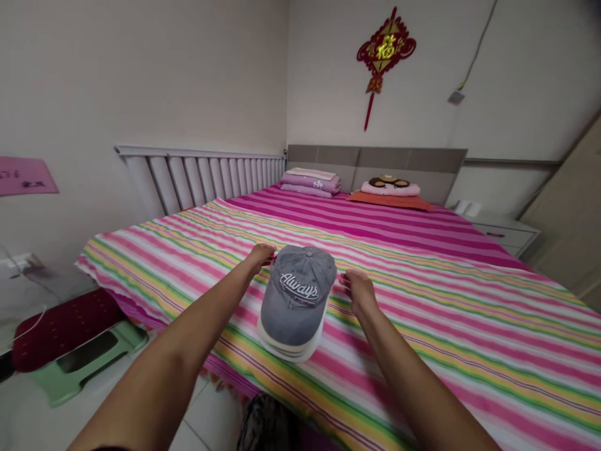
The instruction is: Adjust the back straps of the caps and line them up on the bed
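Note:
A grey baseball cap (297,294) with white lettering lies on top of a small stack of other caps, near the front edge of a striped bed (422,313). My left hand (261,256) rests at the cap's left side, fingers curled and touching the crown's edge. My right hand (359,289) sits on the sheet just right of the cap, fingers bent toward it, holding nothing.
Folded purple bedding (310,182) and a pink pillow (390,186) lie by the headboard. A radiator (201,178) lines the left wall. A green stool with a red cushion (70,338) stands on the floor at left. A nightstand (504,233) is at right.

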`<act>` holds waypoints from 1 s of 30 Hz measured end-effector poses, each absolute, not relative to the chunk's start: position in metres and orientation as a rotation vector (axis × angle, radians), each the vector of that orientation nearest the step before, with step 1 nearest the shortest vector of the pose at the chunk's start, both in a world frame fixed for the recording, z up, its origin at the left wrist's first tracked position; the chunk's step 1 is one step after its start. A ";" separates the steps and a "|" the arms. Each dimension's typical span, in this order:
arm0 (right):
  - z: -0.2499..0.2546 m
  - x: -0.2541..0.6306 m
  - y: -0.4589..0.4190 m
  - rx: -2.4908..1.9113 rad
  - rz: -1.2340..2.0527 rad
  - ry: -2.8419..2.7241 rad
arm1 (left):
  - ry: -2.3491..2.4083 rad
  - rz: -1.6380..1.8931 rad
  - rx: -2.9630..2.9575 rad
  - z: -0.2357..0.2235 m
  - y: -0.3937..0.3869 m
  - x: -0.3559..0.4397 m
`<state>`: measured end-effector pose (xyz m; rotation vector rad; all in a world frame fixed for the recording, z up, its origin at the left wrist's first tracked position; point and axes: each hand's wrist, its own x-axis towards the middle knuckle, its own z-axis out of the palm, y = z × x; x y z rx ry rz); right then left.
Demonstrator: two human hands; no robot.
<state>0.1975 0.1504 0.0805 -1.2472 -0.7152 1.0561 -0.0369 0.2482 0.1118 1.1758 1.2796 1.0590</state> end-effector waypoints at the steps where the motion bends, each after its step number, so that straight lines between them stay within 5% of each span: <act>1: 0.073 0.197 0.137 -1.250 1.079 -0.740 | 1.279 1.063 1.169 0.108 0.238 -0.043; 9: 0.042 0.161 0.092 -1.201 1.293 -0.945 | 1.052 0.950 1.052 0.077 0.162 -0.067; 30: 0.064 0.163 0.126 -1.248 1.296 -0.688 | 1.001 1.047 0.707 0.056 0.175 -0.056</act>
